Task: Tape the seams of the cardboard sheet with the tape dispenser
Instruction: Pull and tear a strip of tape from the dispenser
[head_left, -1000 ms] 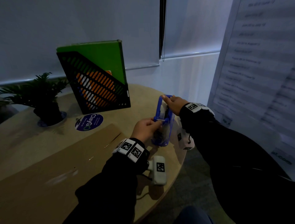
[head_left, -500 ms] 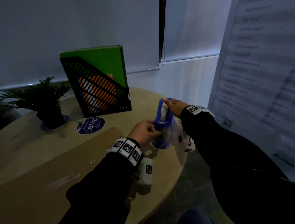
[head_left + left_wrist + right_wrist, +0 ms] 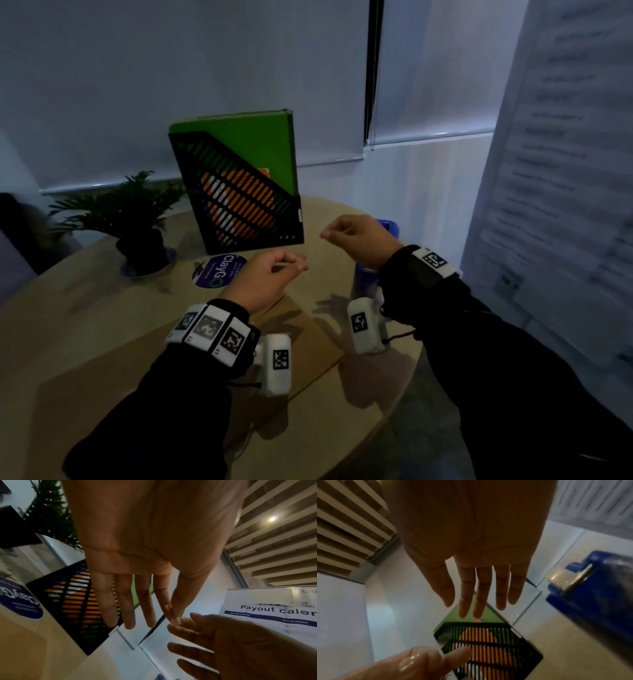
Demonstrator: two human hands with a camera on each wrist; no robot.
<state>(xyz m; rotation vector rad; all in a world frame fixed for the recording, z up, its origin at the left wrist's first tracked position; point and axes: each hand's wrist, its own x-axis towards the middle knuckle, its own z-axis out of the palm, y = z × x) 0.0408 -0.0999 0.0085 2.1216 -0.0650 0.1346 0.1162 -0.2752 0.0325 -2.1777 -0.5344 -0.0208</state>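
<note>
The blue tape dispenser (image 3: 387, 226) stands on the round table (image 3: 335, 219), mostly hidden behind my right hand (image 3: 324, 235); neither hand touches it. It shows close at the right edge of the right wrist view as the tape dispenser (image 3: 590, 588). My right hand hangs in the air with loosely bent fingers and holds nothing I can see. My left hand (image 3: 302, 266) is raised beside it, thumb and forefinger pinched on a thin pale strip that looks like clear tape (image 3: 173, 620). The brown cardboard sheet (image 3: 102, 377) lies flat below my left forearm.
A black slatted file holder (image 3: 239, 202) with green and orange folders stands at the back. A potted plant (image 3: 137, 222) is at the left, and a round blue sticker (image 3: 219, 272) lies on the table. A white printed banner (image 3: 565, 171) stands at the right.
Both hands have let go of the tape dispenser and risen up and to the left. The left thumb and forefinger now pinch together in the air.
</note>
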